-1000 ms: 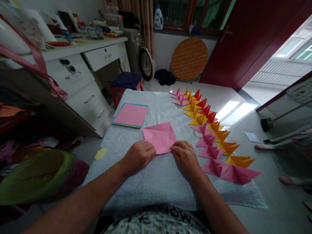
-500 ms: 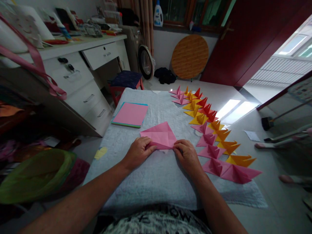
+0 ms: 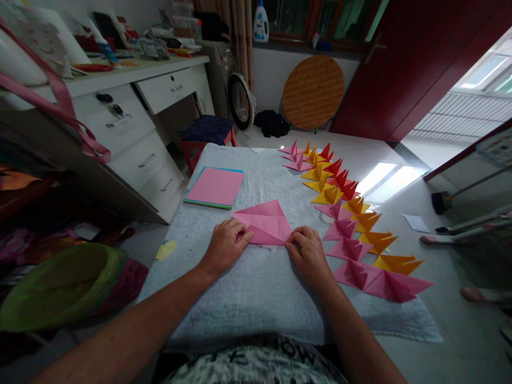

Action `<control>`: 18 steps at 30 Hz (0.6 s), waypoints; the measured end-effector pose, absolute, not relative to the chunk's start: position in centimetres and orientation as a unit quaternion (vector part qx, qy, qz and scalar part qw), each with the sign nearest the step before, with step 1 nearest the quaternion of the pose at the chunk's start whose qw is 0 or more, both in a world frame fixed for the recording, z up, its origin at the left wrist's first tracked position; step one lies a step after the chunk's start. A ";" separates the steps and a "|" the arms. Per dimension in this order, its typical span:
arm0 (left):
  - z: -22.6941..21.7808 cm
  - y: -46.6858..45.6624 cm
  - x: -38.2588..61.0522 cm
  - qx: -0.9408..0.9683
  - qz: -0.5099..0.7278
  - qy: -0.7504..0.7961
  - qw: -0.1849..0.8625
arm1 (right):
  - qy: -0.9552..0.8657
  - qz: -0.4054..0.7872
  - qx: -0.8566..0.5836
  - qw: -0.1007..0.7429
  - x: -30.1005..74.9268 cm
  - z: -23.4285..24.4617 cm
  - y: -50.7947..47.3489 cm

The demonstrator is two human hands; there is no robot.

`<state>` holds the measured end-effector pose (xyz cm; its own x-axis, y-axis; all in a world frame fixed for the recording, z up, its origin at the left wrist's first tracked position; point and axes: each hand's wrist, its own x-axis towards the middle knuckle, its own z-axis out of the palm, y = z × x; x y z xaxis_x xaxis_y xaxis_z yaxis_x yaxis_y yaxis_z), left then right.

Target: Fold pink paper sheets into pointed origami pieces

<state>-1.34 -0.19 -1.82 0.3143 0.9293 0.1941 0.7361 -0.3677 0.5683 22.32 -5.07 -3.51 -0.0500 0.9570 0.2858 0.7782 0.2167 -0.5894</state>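
A pink sheet of origami paper [image 3: 266,221], creased and with its near edge folded over, lies on the cloth-covered table [image 3: 256,298] in front of me. My left hand [image 3: 228,241] pinches the paper's left corner between thumb and fingers. At the opposite corner, on the right, my right hand [image 3: 306,246] grips the paper with thumb and forefinger. Beyond my left hand rests a square stack of coloured paper [image 3: 215,186], pink on top. Right of my right hand stand rows of folded paper cranes in pink [image 3: 347,248], yellow [image 3: 320,173], orange [image 3: 375,241] and red [image 3: 340,178].
A white desk with drawers [image 3: 120,125] stands at the left, a stool [image 3: 208,130] beside it. A green-lined bin [image 3: 60,288] is on the floor at lower left. Behind the table are an open washing machine door [image 3: 241,101] and a round wooden board [image 3: 313,92].
My left hand has shifted slightly along the paper's left side, and its fingers are more curled. The right hand keeps its grip on the right corner. The view has shifted a little.
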 end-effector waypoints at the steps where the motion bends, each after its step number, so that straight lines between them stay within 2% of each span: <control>1: -1.9 -0.2 -1.4 0.788 0.251 0.533 0.179 | -0.710 0.140 -0.611 0.319 22.3 -3.5 -5.1; 4: -1.9 -0.1 -1.4 0.790 0.250 0.533 0.173 | -0.709 0.139 -0.611 0.322 22.2 -3.5 -5.1; 9: -1.5 -0.4 -1.4 0.798 0.232 0.504 0.234 | -0.702 0.117 -0.615 0.339 22.0 -3.5 -5.1; 18: -0.9 -0.8 -1.4 0.829 0.207 0.461 0.238 | -0.705 0.129 -0.606 0.345 22.4 -3.7 -4.7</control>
<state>-1.44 -0.81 -0.88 0.4883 0.8638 0.1244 0.6669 -0.4613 0.5853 22.36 -4.73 -3.71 -0.0283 0.9435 0.3301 0.7653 0.2329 -0.6000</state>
